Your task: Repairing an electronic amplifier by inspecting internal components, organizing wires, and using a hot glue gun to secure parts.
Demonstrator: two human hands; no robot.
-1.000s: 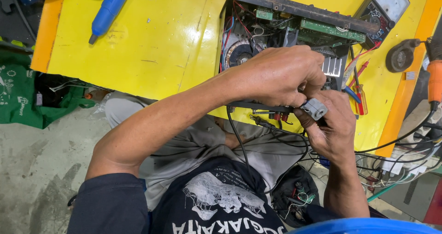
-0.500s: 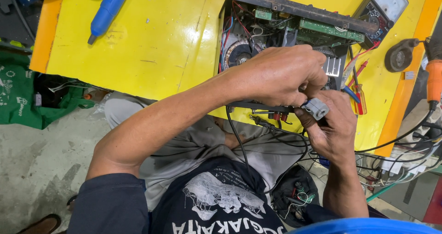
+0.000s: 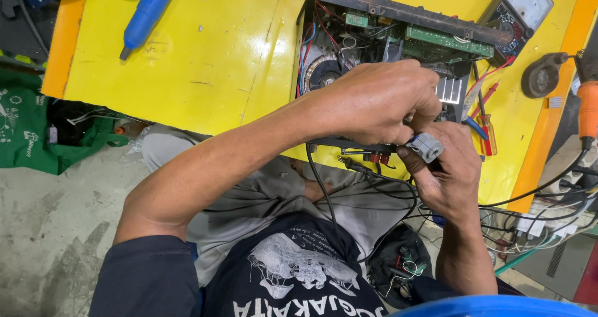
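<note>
L hand point(image 3: 374, 102) clenched over amp chassis point(image 3: 386, 27) front edge, frame centre | R hand point(image 3: 445, 177) grip pinching grey plug point(image 3: 426, 147) just beside | no shift since 1s ago, fiddling w/ connector on yellow table point(image 3: 205, 61)

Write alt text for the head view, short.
Seen from above, a seated person's left hand and right hand meet at the near edge of an opened electronics box on a yellow table, the right fingers pinching a small grey block. A blue tool and a meter lie on the table.
</note>
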